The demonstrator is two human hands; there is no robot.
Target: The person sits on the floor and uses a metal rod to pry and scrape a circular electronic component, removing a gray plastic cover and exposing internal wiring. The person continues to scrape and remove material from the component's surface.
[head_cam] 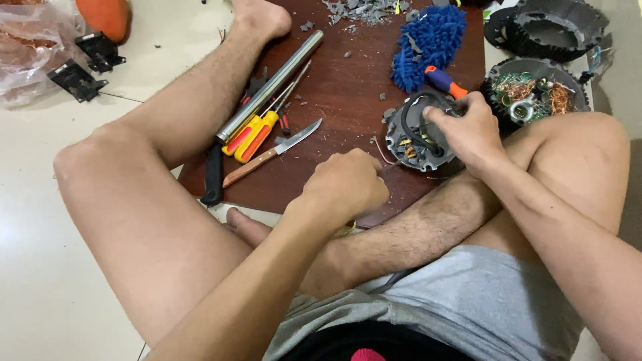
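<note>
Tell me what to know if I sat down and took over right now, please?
Left hand: closed in a fist, pulling a thin wire; what else it holds is hidden.
Right hand: grip on the round grey motor part, steadying it on the brown board.
Nearby: two yellow screwdrivers, a knife, a metal tube, a blue duster.
Done: grey scraps lie scattered on the board.
Left: black cable and bits remain inside the part.
</note>
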